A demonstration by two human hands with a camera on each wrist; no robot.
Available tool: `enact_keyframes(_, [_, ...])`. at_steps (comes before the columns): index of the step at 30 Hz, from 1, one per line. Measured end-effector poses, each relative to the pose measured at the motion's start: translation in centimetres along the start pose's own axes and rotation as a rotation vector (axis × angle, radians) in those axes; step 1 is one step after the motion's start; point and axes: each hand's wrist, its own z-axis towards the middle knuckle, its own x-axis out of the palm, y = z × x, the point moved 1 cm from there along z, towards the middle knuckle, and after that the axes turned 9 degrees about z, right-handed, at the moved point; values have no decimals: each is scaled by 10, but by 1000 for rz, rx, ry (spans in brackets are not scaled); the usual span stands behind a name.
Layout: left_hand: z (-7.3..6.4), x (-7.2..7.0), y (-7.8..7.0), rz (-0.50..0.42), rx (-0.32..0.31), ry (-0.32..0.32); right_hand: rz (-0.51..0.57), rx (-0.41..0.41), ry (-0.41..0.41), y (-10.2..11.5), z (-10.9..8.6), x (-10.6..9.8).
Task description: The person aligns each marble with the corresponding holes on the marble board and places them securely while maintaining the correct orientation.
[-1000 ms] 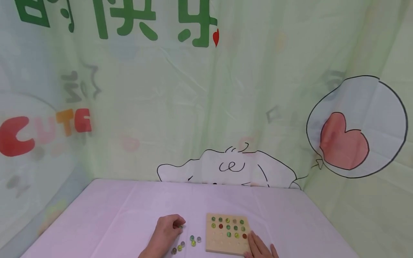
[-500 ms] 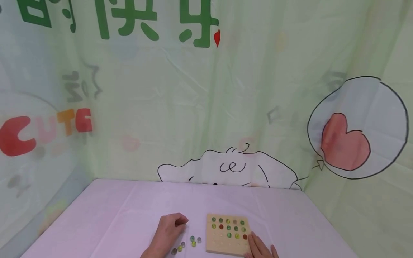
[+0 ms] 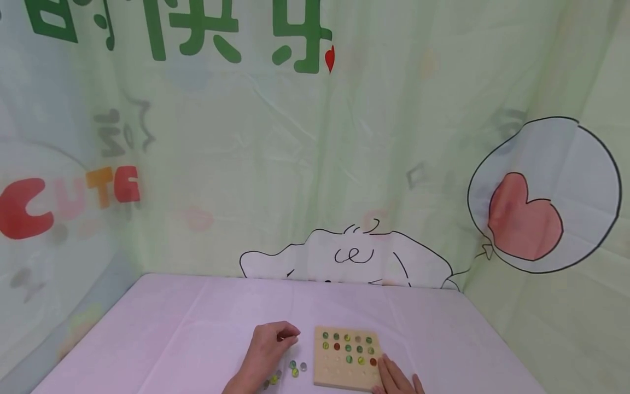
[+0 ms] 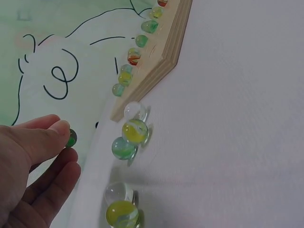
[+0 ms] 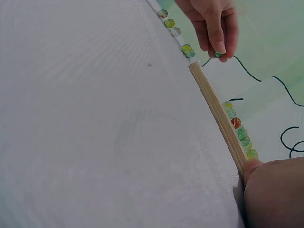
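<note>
My left hand [image 3: 266, 347] pinches a green glass marble [image 4: 71, 138] between thumb and fingertips, raised above the table left of a light wooden board [image 3: 344, 378]. Marbles of green, yellow, clear and red sit in the board's two far rows and the right part of its third row; bare hollows show nearer me. My right hand [image 3: 396, 377] rests with straight fingers against the board's right edge. Between left hand and board lie a green marble [image 3: 292, 364], a clear marble [image 3: 303, 366] and a yellow marble [image 3: 295, 372].
More loose marbles, among them a yellow one [image 4: 122, 214] and a clear one [image 4: 118, 194], lie near my left wrist, partly hidden in the head view. A pale cloth covers the table [image 3: 197, 323]. Printed curtains [image 3: 221, 164] hang behind and at both sides.
My left hand has moved right towards the board with the marble in its fingertips, and its forearm now overlaps some loose marbles. The right hand and board stay put.
</note>
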Motion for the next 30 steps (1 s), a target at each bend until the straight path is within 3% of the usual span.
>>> enact_keyframes(12, [5, 14, -17, -106, 34, 6, 12, 17, 24, 9, -6, -11])
enact_keyframes(20, [4, 26, -26, -125, 40, 29, 17, 43, 27, 4, -3, -3])
enact_keyframes(30, [6, 38, -34, -162, 79, 45, 25, 39, 33, 8, -4, -7])
